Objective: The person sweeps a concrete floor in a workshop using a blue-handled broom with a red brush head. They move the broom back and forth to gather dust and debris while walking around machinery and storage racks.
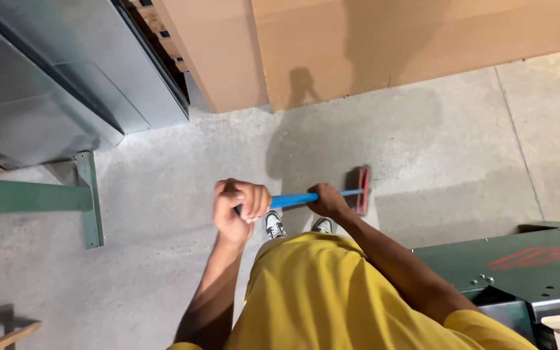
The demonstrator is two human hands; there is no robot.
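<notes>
On a concrete floor (163, 214) between cardboard sheets (371, 45) and green metal frames (89, 194), a person in yellow holds a broom (332, 192) with both hands. Left hand (238, 207) is fisted around the top of the blue handle (290, 199); right hand (327, 201) is wrapped lower, nearer the red head (362, 190), which sits on the floor just ahead of the shoes (275, 225). It looks light and stiff, best held two-handed, hands apart along the shaft.
</notes>
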